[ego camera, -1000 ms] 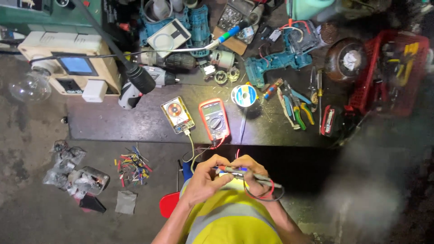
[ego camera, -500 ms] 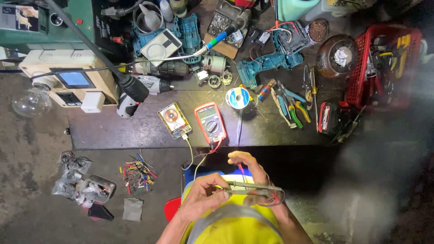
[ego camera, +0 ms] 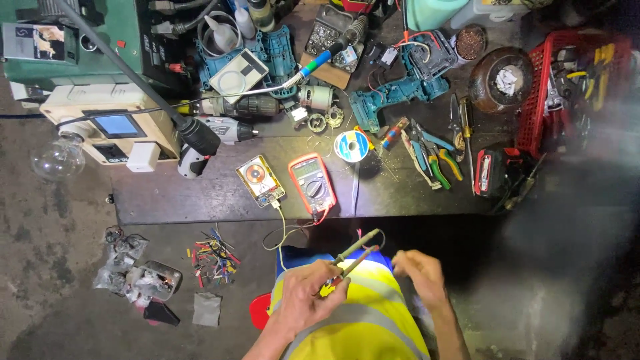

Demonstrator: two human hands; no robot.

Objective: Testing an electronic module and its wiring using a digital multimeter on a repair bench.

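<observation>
1. Far left, a clear light bulb (ego camera: 59,157) lies beside a cream box with a small blue screen (ego camera: 110,130), and crumpled plastic bags (ego camera: 130,270) sit on the floor below.
2. A heap of short coloured wire offcuts (ego camera: 215,261) lies on the floor, just left of the person's lap.
3. On the dark tabletop (ego camera: 413,193) a yellow meter (ego camera: 260,180) and a red-cased multimeter (ego camera: 312,187) lie side by side (leads trail down from them toward the lap).
4. The left hand (ego camera: 303,300) has its grip closed around two slim probes (ego camera: 357,253), which slant up and to the right over the yellow vest; a small component at the fingertips is too blurred to identify.
5. The right hand (ego camera: 419,275) hovers just right of the probes, fingers loosely curled, apparently holding nothing (motion blur leaves that unsure).
6. Further right on the tabletop: a solder spool (ego camera: 351,145), pliers with green handles (ego camera: 433,160), and a red basket (ego camera: 533,120) of tools.
</observation>
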